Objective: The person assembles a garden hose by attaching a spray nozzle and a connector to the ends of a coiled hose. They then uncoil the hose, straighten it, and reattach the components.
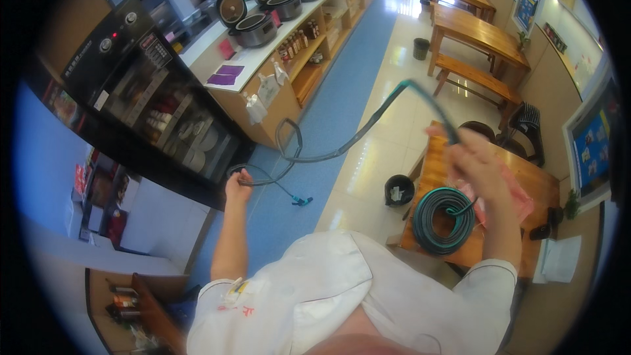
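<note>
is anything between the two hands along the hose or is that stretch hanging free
Nothing visible blocks it. The hose arcs through open air from the left hand to the right hand, above the floor, clear of the counter.

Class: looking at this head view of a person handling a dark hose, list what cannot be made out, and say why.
- Right hand grip on the hose: motion blur.
- Coil on the table: partly behind the right forearm.
- Bin contents: too small.
- Left hand fingers: too small.
</note>
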The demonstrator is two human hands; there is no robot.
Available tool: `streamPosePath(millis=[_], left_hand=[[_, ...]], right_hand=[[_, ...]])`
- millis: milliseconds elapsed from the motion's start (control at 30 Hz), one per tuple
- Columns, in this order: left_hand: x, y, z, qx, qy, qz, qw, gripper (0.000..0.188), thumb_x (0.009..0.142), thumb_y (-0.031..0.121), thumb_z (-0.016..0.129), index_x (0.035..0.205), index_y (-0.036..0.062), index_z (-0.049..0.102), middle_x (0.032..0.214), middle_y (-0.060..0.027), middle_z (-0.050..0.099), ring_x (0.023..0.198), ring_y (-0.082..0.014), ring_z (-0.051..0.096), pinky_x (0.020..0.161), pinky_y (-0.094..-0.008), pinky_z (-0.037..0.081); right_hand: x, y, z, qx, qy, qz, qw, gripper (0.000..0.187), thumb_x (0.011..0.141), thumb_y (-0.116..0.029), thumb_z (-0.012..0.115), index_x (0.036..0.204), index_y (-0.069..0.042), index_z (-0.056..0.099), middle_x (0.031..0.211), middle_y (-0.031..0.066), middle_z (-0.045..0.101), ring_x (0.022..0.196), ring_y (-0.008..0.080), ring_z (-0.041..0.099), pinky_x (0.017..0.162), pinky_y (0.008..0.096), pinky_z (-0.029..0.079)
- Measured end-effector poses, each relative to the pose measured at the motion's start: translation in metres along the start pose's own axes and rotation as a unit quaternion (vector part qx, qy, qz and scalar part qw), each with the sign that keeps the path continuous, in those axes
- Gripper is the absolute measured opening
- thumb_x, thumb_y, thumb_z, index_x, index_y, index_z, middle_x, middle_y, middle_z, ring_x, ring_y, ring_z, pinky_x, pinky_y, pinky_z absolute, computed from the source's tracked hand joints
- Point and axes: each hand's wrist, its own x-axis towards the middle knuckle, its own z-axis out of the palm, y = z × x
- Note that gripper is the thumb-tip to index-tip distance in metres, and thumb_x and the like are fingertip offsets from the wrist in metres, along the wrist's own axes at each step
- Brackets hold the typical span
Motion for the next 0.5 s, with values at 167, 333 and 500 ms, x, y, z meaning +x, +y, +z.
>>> streamPosePath(millis=[167, 333, 500], left_hand=[[0.017, -0.024, -0.066, 0.096, 0.048, 0.001, 0.994, 0.023, 0.112, 0.012, 0.041, 0.130, 0.0105, 0.054, 0.107, -0.0071, 0.068, 0.093, -0.0218, 0.069, 0.105, -0.0663, 0.047], [0.015, -0.043, -0.135, 0.123, 0.127, -0.091, 0.980, 0.047, 0.115, 0.039, 0.037, 0.154, 0.0121, 0.041, 0.142, -0.0122, 0.055, 0.135, -0.0336, 0.054, 0.121, -0.0752, 0.024], [-0.022, -0.085, -0.179, 0.093, 0.164, -0.255, 0.948, 0.088, 0.110, 0.063, 0.034, 0.171, 0.0076, 0.001, 0.176, -0.0234, 0.010, 0.160, -0.0486, 0.016, 0.125, -0.0740, 0.017]], right_hand=[[0.030, 0.078, 0.071, 0.110, -0.170, 0.195, 0.960, 0.051, 0.112, -0.017, 0.047, 0.163, -0.012, 0.042, 0.079, -0.0009, 0.063, 0.057, 0.0063, 0.049, 0.054, 0.0242, 0.041], [0.042, 0.150, 0.135, 0.071, -0.211, 0.317, 0.922, 0.058, 0.110, -0.015, 0.049, 0.167, -0.019, 0.036, 0.082, 0.0007, 0.064, 0.059, 0.0076, 0.047, 0.057, 0.0242, 0.042], [0.046, 0.160, 0.177, -0.030, -0.251, 0.221, 0.942, 0.056, 0.109, -0.017, 0.053, 0.164, -0.025, 0.044, 0.078, -0.0004, 0.059, 0.070, 0.0118, 0.052, 0.069, 0.0294, 0.046]])
